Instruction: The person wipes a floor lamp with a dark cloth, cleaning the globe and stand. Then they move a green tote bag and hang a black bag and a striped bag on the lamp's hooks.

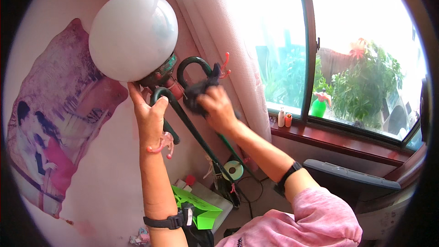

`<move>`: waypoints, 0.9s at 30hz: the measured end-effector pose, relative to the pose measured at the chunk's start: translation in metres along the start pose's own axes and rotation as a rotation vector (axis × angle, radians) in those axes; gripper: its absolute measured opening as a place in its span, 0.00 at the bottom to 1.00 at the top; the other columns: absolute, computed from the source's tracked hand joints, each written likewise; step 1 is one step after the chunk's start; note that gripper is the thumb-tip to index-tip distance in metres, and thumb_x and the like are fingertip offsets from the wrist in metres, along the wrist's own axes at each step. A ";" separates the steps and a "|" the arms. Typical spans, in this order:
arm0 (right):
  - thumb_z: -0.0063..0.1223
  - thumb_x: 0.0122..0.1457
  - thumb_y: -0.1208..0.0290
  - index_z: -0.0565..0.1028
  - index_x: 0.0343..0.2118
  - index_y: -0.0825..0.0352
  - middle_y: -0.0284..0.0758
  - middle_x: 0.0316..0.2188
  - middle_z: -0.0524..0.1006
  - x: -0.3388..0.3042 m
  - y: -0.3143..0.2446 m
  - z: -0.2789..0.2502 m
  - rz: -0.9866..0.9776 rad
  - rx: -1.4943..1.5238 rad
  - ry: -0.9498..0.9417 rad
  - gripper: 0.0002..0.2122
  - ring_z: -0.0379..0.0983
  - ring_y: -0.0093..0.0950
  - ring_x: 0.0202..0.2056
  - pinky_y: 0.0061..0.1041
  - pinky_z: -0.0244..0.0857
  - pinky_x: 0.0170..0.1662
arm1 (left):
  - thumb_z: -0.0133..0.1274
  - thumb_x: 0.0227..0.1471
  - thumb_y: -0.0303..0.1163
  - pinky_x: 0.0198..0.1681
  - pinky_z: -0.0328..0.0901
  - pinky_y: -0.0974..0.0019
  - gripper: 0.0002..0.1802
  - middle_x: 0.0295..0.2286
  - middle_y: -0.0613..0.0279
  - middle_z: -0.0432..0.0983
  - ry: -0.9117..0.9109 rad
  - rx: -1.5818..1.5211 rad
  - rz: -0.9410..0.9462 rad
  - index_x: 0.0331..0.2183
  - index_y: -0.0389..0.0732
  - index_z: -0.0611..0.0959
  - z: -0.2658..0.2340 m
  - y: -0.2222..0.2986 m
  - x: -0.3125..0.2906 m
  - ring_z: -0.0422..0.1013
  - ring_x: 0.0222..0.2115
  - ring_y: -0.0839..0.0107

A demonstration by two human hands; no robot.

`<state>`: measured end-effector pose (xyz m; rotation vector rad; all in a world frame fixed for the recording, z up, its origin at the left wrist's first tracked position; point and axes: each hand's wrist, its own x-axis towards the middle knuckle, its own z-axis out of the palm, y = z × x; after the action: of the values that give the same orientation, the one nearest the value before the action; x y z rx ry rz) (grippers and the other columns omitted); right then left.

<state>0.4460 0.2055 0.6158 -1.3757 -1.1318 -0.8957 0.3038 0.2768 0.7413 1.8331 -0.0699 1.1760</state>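
A floor lamp with a round white globe (132, 34) stands at a tilt in front of me, with curved dark green tubes (194, 126) below the globe. My left hand (151, 110) is closed round the lamp just under the globe, its fingers partly hidden behind the tubes. In my right hand (217, 107) is a bunched dark cloth (195, 97), pressed to the base of a looped tube; motion blurs the hand slightly. Pink hooks stick out at the tube ends, one hook (225, 66) beyond the cloth and another hook (164, 145) beside my left wrist.
A pale curtain (219, 27) hangs behind the lamp. Two small bottles (284, 119) stand on the red-brown windowsill (338, 142). Below are a bright green bag (199, 206), a roll of tape (233, 170) and a dark flat-topped object (352, 174). A large couple's picture (50, 142) covers the left wall.
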 end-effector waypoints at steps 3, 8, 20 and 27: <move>0.47 0.42 0.83 0.73 0.32 0.70 0.38 0.32 0.75 -0.038 -0.009 -0.020 0.790 0.569 -0.061 0.11 0.72 0.31 0.36 0.28 0.67 0.40 | 0.42 0.39 0.15 0.56 0.51 0.66 0.43 0.54 0.58 0.56 -0.034 0.004 -0.031 0.60 0.41 0.52 -0.001 -0.003 0.001 0.57 0.52 0.67; 0.46 0.42 0.81 0.72 0.38 0.74 0.36 0.29 0.76 0.007 0.030 -0.088 0.780 0.965 0.292 0.16 0.72 0.25 0.31 0.24 0.67 0.36 | 0.44 0.39 0.18 0.57 0.50 0.67 0.42 0.51 0.58 0.60 -0.046 -0.019 0.006 0.59 0.39 0.54 -0.002 -0.006 0.003 0.58 0.51 0.68; 0.47 0.44 0.82 0.66 0.48 0.66 0.49 0.35 0.75 0.043 0.037 -0.049 0.248 0.140 0.016 0.24 0.71 0.45 0.41 0.34 0.64 0.45 | 0.44 0.37 0.18 0.57 0.50 0.66 0.43 0.52 0.58 0.60 -0.007 -0.045 -0.043 0.59 0.39 0.55 0.010 0.008 -0.003 0.58 0.52 0.66; 0.46 0.43 0.81 0.70 0.44 0.72 0.37 0.35 0.75 -0.003 0.015 -0.083 0.602 0.295 0.073 0.21 0.71 0.26 0.40 0.22 0.61 0.47 | 0.42 0.36 0.17 0.57 0.50 0.66 0.44 0.52 0.58 0.59 -0.002 -0.020 -0.027 0.59 0.39 0.54 0.008 0.012 -0.002 0.57 0.53 0.66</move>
<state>0.4664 0.1240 0.6189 -1.3140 -0.6924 -0.3248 0.3028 0.2633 0.7472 1.8126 -0.0574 1.1515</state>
